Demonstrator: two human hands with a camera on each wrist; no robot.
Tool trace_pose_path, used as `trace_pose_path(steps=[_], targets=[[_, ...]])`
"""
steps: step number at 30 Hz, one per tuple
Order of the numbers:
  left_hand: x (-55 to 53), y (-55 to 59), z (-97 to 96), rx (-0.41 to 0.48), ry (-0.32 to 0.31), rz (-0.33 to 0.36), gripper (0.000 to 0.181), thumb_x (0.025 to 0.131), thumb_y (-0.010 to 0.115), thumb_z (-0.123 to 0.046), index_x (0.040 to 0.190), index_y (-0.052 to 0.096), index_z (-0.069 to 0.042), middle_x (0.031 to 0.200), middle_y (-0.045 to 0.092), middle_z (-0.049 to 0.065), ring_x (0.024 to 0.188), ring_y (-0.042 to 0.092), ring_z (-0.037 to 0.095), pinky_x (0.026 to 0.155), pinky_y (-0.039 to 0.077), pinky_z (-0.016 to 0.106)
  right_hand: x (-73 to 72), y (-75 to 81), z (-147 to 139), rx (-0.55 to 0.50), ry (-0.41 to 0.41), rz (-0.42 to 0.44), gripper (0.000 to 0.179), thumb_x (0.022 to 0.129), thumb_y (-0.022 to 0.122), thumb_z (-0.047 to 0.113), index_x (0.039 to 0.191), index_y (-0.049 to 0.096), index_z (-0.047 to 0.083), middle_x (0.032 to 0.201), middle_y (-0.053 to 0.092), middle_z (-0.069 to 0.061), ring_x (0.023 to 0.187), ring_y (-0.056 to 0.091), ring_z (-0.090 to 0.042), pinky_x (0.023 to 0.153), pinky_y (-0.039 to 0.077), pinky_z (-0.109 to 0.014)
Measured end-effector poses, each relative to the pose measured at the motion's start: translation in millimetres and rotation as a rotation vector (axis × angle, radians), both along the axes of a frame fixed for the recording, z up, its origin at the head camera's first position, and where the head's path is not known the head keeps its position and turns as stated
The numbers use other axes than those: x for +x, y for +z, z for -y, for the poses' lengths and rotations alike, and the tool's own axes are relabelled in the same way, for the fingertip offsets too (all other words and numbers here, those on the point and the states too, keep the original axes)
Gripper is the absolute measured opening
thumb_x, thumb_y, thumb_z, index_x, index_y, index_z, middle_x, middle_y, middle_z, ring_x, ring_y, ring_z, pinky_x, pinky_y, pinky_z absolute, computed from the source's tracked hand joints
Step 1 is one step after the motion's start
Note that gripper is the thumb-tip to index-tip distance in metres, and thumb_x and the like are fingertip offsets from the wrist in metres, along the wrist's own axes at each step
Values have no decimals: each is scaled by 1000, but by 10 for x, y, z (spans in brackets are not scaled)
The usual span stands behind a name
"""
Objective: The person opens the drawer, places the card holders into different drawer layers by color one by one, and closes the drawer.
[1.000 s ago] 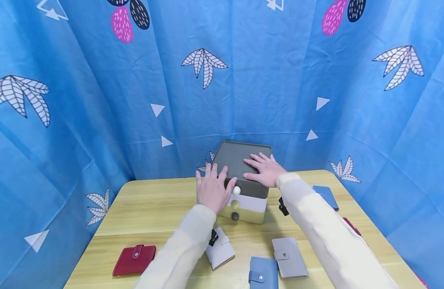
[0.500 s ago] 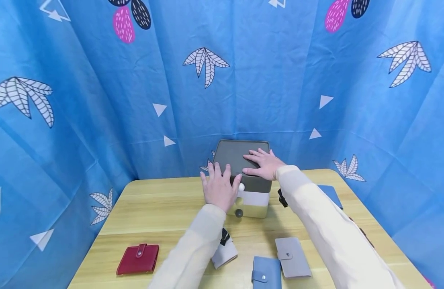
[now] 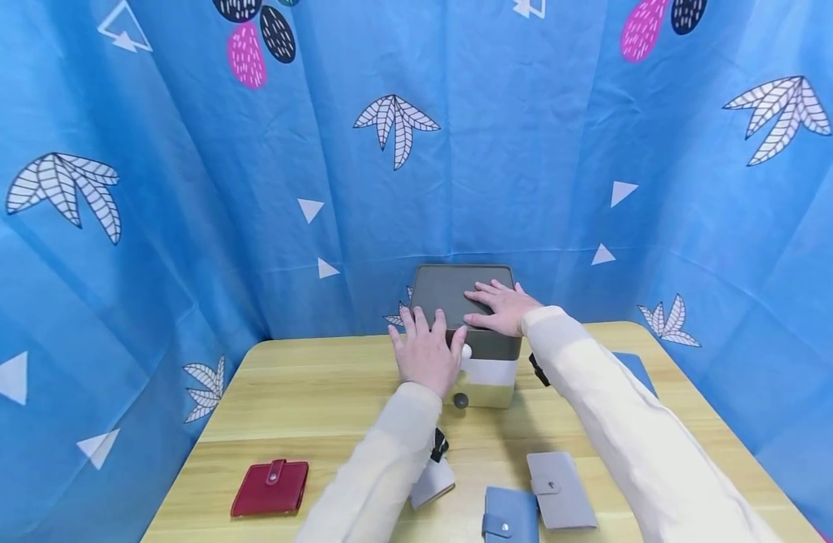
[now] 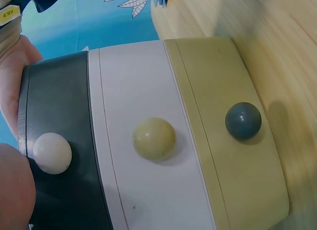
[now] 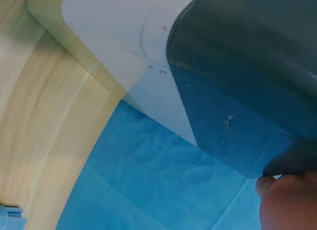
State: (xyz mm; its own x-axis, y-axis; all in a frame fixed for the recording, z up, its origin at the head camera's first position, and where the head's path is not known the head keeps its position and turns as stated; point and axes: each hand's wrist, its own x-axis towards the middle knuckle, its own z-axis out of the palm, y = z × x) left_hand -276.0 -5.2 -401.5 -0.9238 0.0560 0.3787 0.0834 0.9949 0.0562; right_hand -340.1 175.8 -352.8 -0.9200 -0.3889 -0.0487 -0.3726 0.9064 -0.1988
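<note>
Touches a three-tier drawer box, straight ahead at the back of the table, seemingly longest front-to-back, with left hand nearer its front, at the left, and right hand across the top's right side, both spread-fingered, gripping nothing.

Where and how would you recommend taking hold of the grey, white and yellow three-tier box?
I would grip the box by its side walls, from left and right: it stands upright, its right wall looks flat, and the round white, yellow and grey knobs seem small.
</note>
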Motion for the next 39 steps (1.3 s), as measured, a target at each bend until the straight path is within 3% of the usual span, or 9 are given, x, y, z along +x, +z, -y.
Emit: trace_pose_path(steps=[7, 11, 15, 21, 27, 33, 39], targets=[[9, 43, 18, -55, -13, 32, 74, 95, 10, -67, 148, 40, -25, 152, 34, 16, 144, 15, 38, 110, 12, 65, 15, -37, -33, -23, 7, -32, 73, 92, 37, 69, 152, 31, 28, 159, 20, -2, 147, 9, -29, 113, 1, -61], [-4, 149, 73, -136, -44, 108, 76, 93, 9, -70, 150, 36, -27, 152, 34, 14, 143, 18, 39, 109, 12, 67, 10, -54, -49, -35, 1, -51, 71, 92, 35, 69, 151, 31, 30, 159, 21, -1, 147, 9, -28, 114, 2, -60], [-54, 261, 179, -140, -93, 168, 74, 93, 13, -71, 150, 37, -28, 152, 36, 12, 143, 19, 38, 108, 12, 68, 51, -57, -71, -112, 0, -65, 67, 96, 30, 65, 149, 39, 26, 158, 25, -4, 147, 10, -29, 114, 4, -58], [-222, 332, 441, -59, -265, 193, 75, 92, 19, -74, 149, 38, -30, 156, 28, 8, 146, 14, 31, 110, 13, 66, 305, -90, -164, -215, -88, -83, 68, 98, 24, 64, 145, 45, 20, 157, 23, -13, 146, 7, -36, 113, 6, -60], [-383, 409, 647, 7, -415, 260, 74, 91, 19, -74, 151, 32, -33, 159, 22, 5, 147, 8, 25, 112, 10, 63, 499, -155, -181, -185, -141, -124, 76, 95, 22, 69, 151, 35, 19, 158, 15, -18, 145, 4, -40, 111, 8, -63], [-468, 310, 696, 27, -425, 273, 77, 90, 20, -76, 151, 33, -31, 159, 22, 3, 147, 11, 24, 112, 12, 61, 533, -234, -65, -150, -166, -166, 78, 93, 22, 72, 152, 32, 20, 158, 12, -19, 146, 2, -36, 112, 8, -63], [-483, 229, 692, 29, -455, 226, 75, 92, 19, -73, 150, 34, -28, 158, 24, -1, 147, 10, 21, 114, 12, 57, 548, -232, -5, -147, -178, -171, 75, 96, 24, 67, 151, 35, 18, 157, 18, -19, 145, 5, -38, 111, 13, -63]])
